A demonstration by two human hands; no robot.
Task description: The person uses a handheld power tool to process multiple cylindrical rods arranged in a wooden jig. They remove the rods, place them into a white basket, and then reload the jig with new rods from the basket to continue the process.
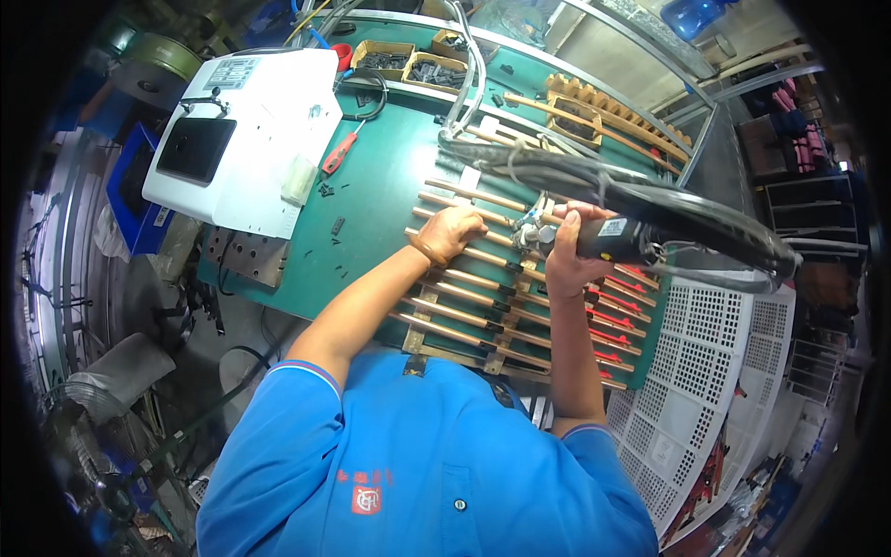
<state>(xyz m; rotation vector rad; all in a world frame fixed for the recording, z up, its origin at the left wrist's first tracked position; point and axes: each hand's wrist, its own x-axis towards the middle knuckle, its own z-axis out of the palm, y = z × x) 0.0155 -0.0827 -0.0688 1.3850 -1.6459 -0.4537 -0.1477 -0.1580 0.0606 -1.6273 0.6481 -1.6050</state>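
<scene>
Several copper-coloured rods (461, 295) lie side by side on a slotted rack on the green bench, with black sleeves near their middles and red parts (613, 337) toward their right ends. My left hand (450, 232) is closed over one rod near its left part, fingers curled down. In my right hand (575, 257) is a black handheld tool (614, 238), gripped round its body with the thumb up. Its metal head (533, 234) reaches over the middle of the rods, close to the black sleeves. The fingers behind the tool are partly hidden.
Thick black cables (687, 200) run from the tool across the right side. A white machine housing (246, 139) stands at left, beside a red-handled screwdriver (340, 154). Boxes of small black parts (436, 72) sit at the back. White perforated crates (691, 357) stand at right.
</scene>
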